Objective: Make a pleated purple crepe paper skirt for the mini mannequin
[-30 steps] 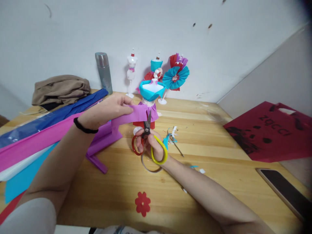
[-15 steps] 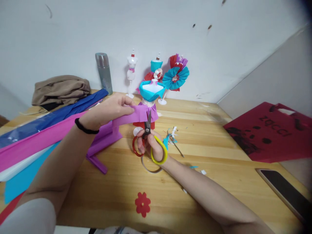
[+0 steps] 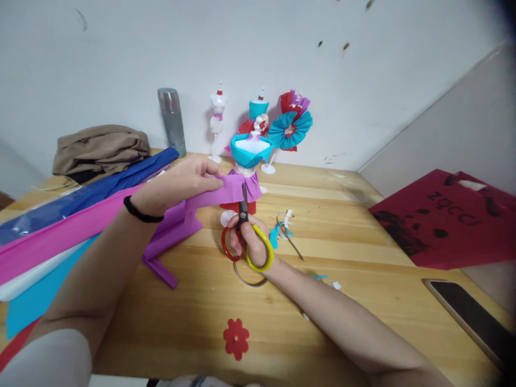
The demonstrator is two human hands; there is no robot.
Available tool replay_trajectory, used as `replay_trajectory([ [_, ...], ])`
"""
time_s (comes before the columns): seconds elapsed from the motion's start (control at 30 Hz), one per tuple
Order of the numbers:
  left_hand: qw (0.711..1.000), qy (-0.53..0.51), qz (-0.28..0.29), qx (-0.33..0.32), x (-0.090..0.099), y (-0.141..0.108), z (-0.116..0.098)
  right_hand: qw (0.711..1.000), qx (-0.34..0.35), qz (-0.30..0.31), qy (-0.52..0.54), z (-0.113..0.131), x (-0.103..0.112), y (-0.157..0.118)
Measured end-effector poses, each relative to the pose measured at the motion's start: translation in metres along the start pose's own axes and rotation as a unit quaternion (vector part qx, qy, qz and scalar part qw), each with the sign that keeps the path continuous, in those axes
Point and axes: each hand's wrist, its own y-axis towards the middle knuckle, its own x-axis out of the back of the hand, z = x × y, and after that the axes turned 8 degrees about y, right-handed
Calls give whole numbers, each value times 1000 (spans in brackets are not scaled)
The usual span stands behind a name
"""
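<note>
My left hand [image 3: 193, 180] pinches a purple crepe paper strip [image 3: 209, 196], whose tail folds down onto the table at the left. In my right hand [image 3: 250, 239] are scissors [image 3: 243, 213] with one yellow and one red handle loop, fingers through the loops. The blades point up and lie nearly together at the strip's right end. Just behind them stands a small mannequin [image 3: 252, 145] with a turquoise paper top, a purple skirt and red paper below.
Behind are other mannequins [image 3: 217, 115], a turquoise paper rosette [image 3: 290, 130] and a bottle [image 3: 172, 121]. Paper rolls [image 3: 72, 220] lie left, paper scraps [image 3: 287, 228] mid-table, a red flower [image 3: 236, 338] in front, a phone [image 3: 467, 317] and red bag [image 3: 447, 220] right.
The scissor blades have come closer together, and their handle loops have drawn nearer each other. My left hand and the purple strip have stayed almost still.
</note>
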Motion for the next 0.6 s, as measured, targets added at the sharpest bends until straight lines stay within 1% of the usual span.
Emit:
replay_trajectory([
  [0.33,1000,1,-5,2,0,0,-1,999,-14,-30,-27,0,-3,-1],
  [0.5,1000,1,-3,-1,0,0,1,999,-6,-31,-14,1,-4,0],
  [0.6,1000,0,-1,0,0,1,0,1000,-2,-21,13,1,-4,0],
])
